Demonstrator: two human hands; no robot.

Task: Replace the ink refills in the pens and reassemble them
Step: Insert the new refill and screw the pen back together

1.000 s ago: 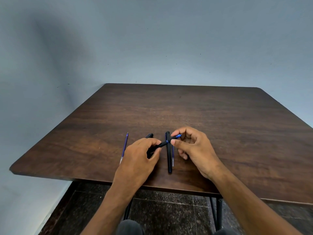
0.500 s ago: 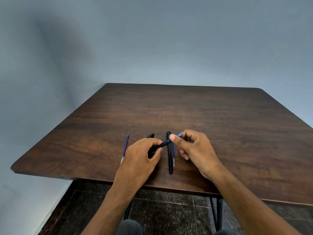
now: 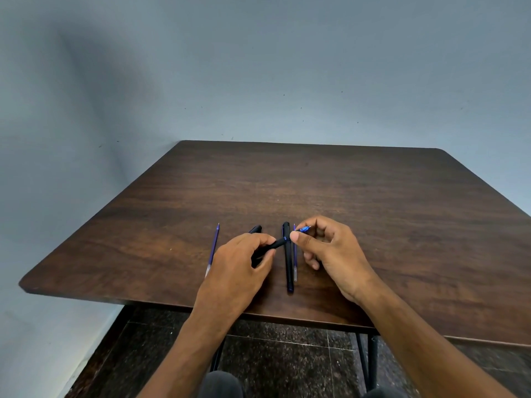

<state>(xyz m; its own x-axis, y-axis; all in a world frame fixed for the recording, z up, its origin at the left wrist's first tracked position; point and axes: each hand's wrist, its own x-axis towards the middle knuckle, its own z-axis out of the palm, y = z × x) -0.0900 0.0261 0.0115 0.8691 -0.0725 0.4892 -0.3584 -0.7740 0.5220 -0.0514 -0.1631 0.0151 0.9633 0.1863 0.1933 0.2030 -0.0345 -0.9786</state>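
My left hand grips the black barrel of a pen just above the table. My right hand pinches that pen's blue tip piece between thumb and forefinger. A second black pen lies lengthwise on the table between my hands, with a thin refill alongside its right side. Another blue refill lies to the left of my left hand. A black pen part pokes out beyond my left hand's knuckles.
The dark wooden table stands against a grey wall, its near edge just under my wrists. Below the edge are black table legs and a dark tiled floor.
My right hand's fingers have shifted slightly on the blue tip, which now shows a little more beyond the thumb. The left hand holds the barrel in the same place.
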